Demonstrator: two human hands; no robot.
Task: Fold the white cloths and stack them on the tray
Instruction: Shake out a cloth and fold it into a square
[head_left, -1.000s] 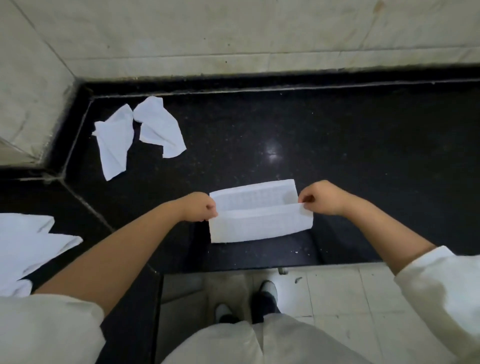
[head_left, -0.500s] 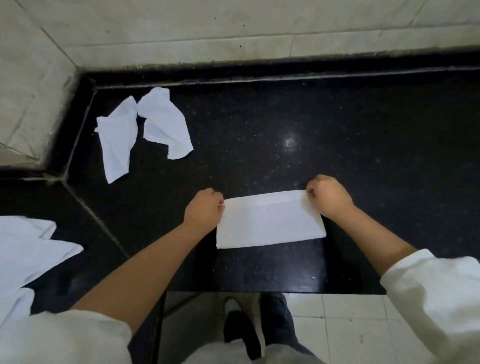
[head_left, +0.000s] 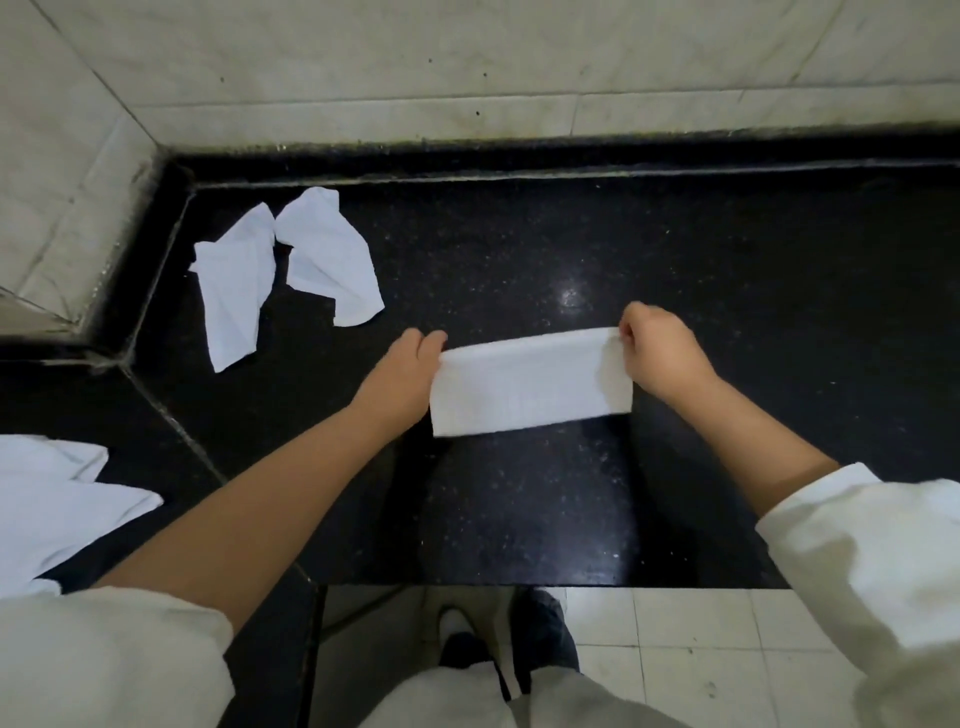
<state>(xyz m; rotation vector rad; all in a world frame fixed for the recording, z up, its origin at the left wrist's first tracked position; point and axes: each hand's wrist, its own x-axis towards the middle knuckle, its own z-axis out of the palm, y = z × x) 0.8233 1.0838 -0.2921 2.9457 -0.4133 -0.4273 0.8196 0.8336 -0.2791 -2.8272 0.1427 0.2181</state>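
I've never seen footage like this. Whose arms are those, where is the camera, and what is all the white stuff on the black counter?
There is no machine here. A person wears a camera on the head, so you look down along their own arms, even to their shoes on the tiled floor. The left hand and the right hand each pinch an end of a folded white cloth, a neat rectangle low over the black counter, near its front. Two crumpled cloths lie unfolded towards the back left corner. More white cloth lies at the left edge, partly out of the picture. No tray is in view.
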